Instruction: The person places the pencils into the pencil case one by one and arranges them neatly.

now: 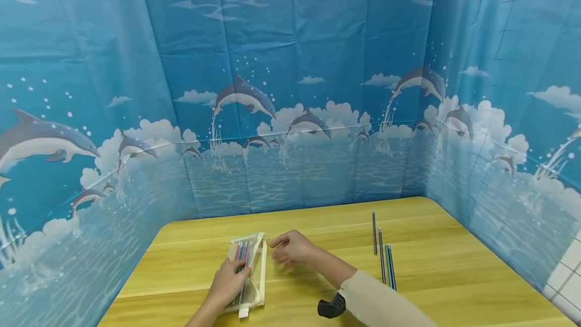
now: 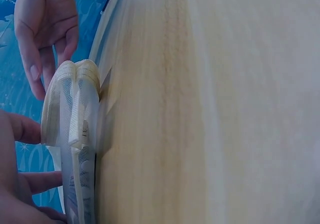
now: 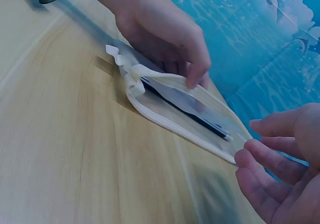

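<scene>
A see-through mesh pencil case [image 1: 264, 279] with a cream zip edge lies on the table, several pencils [image 1: 242, 250] inside it. My left hand [image 1: 229, 281] holds the case from its left side, fingers over the mesh and thumb at the edge of the mouth. In the right wrist view the mouth gapes, and a dark pencil [image 3: 192, 115] shows within. My right hand [image 1: 295, 247] hovers by the far end of the zip, fingers loosely bent and nothing in them. The left wrist view shows the case [image 2: 80, 104] edge-on, the right hand [image 2: 47, 29] beyond it.
Several loose pencils [image 1: 382, 256] lie in a staggered row on the right of the wooden table [image 1: 190, 246]. A black device [image 1: 331, 307] shows beside the right wrist. Blue dolphin-print sheets [image 1: 290, 175] hang around the table's back and sides.
</scene>
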Tool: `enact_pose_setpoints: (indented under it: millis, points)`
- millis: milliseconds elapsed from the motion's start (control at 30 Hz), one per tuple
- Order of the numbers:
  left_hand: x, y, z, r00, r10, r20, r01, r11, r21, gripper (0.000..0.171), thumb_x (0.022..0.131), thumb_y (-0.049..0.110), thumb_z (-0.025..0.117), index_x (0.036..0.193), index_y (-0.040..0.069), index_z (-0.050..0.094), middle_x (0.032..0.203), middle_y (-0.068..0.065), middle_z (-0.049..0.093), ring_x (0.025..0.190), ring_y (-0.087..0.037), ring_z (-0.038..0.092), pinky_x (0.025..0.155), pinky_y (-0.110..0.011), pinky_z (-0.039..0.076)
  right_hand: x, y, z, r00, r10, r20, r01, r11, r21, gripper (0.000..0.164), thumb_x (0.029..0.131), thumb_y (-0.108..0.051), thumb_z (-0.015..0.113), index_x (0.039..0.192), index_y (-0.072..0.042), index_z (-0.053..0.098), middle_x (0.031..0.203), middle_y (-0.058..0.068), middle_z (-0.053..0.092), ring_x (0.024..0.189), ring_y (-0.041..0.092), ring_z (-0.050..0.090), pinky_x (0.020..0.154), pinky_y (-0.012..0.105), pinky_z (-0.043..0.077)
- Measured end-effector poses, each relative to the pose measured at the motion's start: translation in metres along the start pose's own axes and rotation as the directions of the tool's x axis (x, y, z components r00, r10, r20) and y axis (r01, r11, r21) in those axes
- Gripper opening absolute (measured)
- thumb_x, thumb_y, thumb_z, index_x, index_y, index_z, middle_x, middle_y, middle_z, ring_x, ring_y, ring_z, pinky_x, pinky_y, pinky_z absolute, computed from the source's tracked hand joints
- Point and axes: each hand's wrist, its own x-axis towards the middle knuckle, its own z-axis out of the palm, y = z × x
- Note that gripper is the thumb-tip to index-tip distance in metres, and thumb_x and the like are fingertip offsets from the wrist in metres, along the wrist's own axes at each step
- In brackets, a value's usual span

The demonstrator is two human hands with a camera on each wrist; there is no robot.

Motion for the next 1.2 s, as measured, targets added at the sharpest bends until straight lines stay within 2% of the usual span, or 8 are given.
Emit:
enact_pose_setpoints:
  millis: [500, 1200]
  points:
    - [-0.003, 0.000, 0.004, 1.000, 0.008, -0.017, -0.008, 1.000, -0.003, 0.056, 0.086, 0.028, 0.064, 0.134, -0.001, 0.067, 0.151, -0.047, 0.031, 0.136, -0.067, 0.031, 0.106, -0.075, 0.031, -0.026, 0.001, -0.051, 1.000, 0.015, -0.010, -0.016, 0.998, -0.055, 0.034, 0.094, -0.010, 0.075, 0.126, 0.000, 0.069, 0.103, 0.008, 0.071, 0.099, 0.037, 0.070, 0.084, 0.051, 0.059]
    - [-0.003, -0.002, 0.006, 1.000, 0.001, -0.014, -0.002, 1.000, -0.020, 0.054, 0.088, 0.028, 0.062, 0.134, 0.000, 0.067, 0.152, -0.046, 0.028, 0.136, -0.068, 0.029, 0.106, -0.077, 0.028, -0.059, 0.008, -0.109, 0.995, 0.049, -0.086, -0.060, 0.990, -0.128, 0.035, 0.094, -0.012, 0.075, 0.126, 0.000, 0.068, 0.107, 0.009, 0.069, 0.100, 0.036, 0.069, 0.083, 0.049, 0.059]
